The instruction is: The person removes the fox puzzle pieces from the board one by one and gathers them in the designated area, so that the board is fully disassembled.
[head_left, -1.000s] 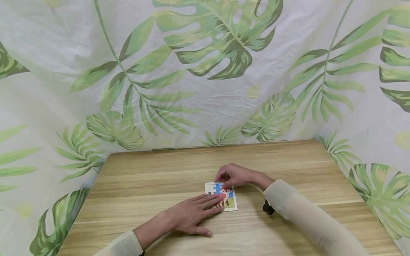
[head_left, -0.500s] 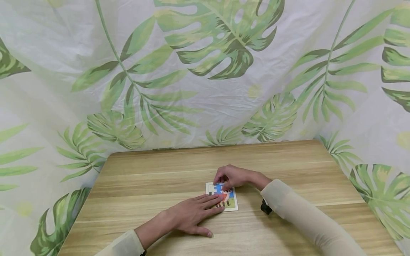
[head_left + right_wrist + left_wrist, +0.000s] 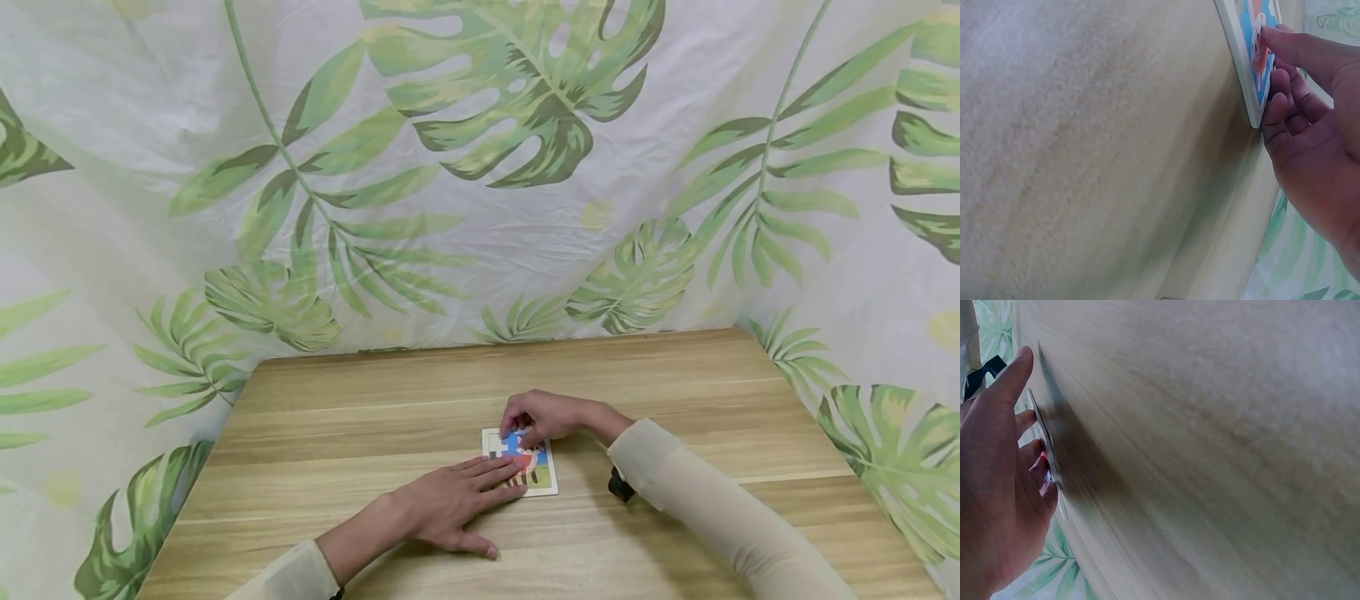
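A small jigsaw puzzle with a white border and a fox picture lies flat on the wooden table. Bare white patches show at its upper left. My left hand rests palm down, straight fingers spread over the lower left of the picture. At the top edge, my right hand has curled fingers, its thumb on the fox's face. The right wrist view shows the thumb and fingers pinching at a fox-face puzzle piece; the fingers partly hide it. In the left wrist view, the puzzle appears nearly edge-on beyond my left hand.
The wooden table extends around both hands. A cloth printed with green leaves hangs behind its back edge and along the sides. A black device sits under the right wrist by the sleeve.
My right hand has shifted slightly left and toward me, and the blue part under its fingers now covers more of the white patch. The left hand stays in place.
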Action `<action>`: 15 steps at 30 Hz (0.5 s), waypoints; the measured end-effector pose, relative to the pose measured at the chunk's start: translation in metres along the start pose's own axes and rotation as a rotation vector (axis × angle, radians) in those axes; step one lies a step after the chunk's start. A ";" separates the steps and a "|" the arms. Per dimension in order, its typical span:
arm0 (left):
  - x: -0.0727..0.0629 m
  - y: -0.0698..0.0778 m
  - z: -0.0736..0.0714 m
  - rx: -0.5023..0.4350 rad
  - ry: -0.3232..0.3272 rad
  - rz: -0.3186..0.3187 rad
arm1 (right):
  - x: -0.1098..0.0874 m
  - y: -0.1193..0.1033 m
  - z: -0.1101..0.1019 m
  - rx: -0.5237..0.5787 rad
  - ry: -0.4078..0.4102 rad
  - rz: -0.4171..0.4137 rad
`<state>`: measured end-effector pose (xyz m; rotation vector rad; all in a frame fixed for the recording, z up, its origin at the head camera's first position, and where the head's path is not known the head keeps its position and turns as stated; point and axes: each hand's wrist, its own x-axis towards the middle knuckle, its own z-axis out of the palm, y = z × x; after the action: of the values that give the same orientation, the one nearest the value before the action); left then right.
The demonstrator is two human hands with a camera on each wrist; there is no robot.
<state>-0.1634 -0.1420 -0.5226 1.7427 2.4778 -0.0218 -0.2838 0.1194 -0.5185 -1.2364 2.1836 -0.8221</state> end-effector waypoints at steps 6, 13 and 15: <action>0.000 0.000 0.001 -0.009 0.006 0.000 | -0.001 -0.001 0.001 0.014 0.006 -0.003; 0.000 0.000 0.001 -0.020 -0.005 -0.003 | -0.001 -0.005 0.001 0.000 0.008 0.009; 0.000 0.000 0.001 -0.023 -0.007 -0.002 | -0.001 -0.006 0.002 -0.012 0.011 0.017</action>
<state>-0.1633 -0.1421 -0.5238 1.7281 2.4654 -0.0001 -0.2789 0.1179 -0.5154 -1.2205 2.2078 -0.8112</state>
